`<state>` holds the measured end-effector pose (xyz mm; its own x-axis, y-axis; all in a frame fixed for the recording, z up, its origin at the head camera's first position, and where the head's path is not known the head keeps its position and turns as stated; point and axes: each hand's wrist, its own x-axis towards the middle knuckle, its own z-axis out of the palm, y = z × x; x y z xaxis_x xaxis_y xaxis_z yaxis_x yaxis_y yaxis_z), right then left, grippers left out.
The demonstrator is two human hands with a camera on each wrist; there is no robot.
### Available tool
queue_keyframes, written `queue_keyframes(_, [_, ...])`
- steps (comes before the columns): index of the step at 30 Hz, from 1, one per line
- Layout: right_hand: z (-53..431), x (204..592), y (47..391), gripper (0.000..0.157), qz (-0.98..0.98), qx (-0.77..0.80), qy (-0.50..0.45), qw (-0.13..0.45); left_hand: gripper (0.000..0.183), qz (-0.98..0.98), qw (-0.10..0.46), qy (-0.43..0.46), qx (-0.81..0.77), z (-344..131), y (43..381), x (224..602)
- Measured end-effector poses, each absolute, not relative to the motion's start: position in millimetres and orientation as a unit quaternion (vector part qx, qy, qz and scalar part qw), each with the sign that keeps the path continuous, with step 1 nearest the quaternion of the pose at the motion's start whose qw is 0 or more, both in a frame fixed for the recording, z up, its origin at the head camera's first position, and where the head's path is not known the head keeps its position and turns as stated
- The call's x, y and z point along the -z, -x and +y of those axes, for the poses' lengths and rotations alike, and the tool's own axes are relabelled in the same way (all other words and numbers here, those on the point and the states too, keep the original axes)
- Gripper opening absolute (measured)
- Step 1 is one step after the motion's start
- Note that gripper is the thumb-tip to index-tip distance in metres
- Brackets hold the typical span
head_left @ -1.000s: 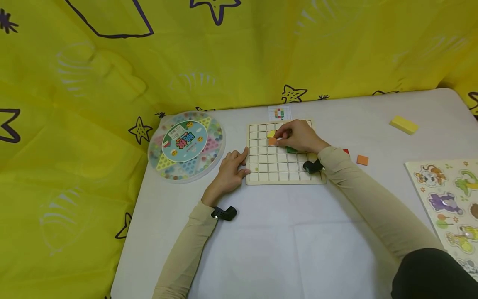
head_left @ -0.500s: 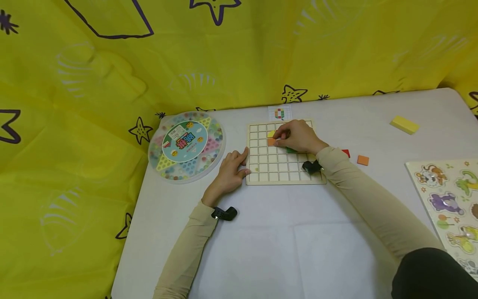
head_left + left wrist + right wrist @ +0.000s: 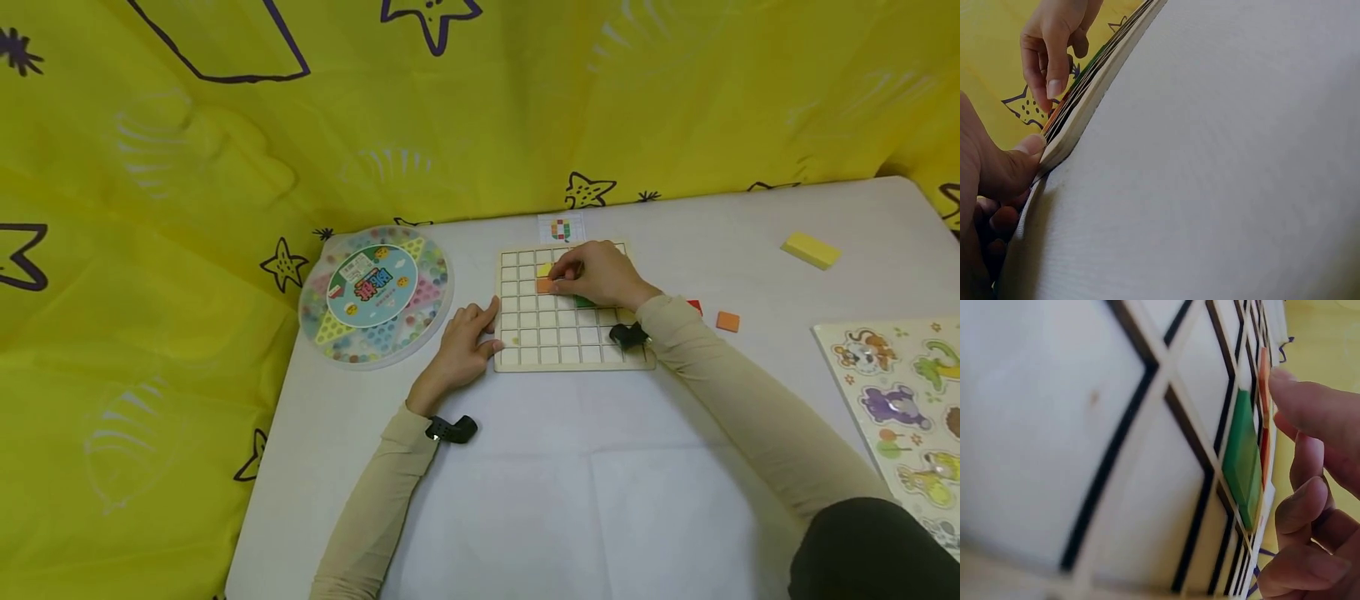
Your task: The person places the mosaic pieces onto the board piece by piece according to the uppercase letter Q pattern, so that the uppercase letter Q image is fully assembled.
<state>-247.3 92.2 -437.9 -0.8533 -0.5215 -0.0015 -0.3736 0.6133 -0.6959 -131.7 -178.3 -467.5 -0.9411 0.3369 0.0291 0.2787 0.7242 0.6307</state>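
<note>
A wooden grid board [image 3: 558, 354] lies on the white table. My left hand [image 3: 467, 342] rests against its left edge, thumb and index finger spread apart; the left wrist view shows the thumb [image 3: 1032, 145] touching the board's corner. Over the upper part of the board, my right hand [image 3: 603, 275] pinches an orange tile [image 3: 544, 286] lying in the grid. A yellow tile [image 3: 543, 270] sits just above it. Part of a green tile [image 3: 1242, 459] shows below the right hand, with a red tile [image 3: 1265, 450] behind it. The hand hides other squares.
A small pattern card [image 3: 561, 228] lies behind the board. Loose red [image 3: 695, 305] and orange tiles [image 3: 727, 322] lie right of it, a yellow block [image 3: 812, 251] farther back. A round marble game [image 3: 375, 296] stands left, an animal puzzle [image 3: 892, 408] right. Yellow cloth [image 3: 480, 125] hangs behind.
</note>
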Motion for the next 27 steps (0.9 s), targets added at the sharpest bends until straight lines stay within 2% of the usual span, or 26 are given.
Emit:
queue_keyframes(14, [161.9, 416.6, 233.3, 0.026, 0.917, 0.338, 0.186, 0.104, 0.073, 0.930, 0.043, -0.162, -0.327, -176.2, 129.9, 466.5])
queue_keyframes(24, [224.1, 405.2, 219.3, 0.038, 0.935, 0.270, 0.175, 0.146, 0.073, 0.929, 0.047, -0.159, -0.331, -175.2, 130.8, 466.2])
queue_keyframes(27, [242.1, 404.9, 213.1, 0.036, 0.939, 0.258, 0.169, 0.155, 0.073, 0.930, 0.048, -0.160, -0.327, -175.6, 131.1, 466.4])
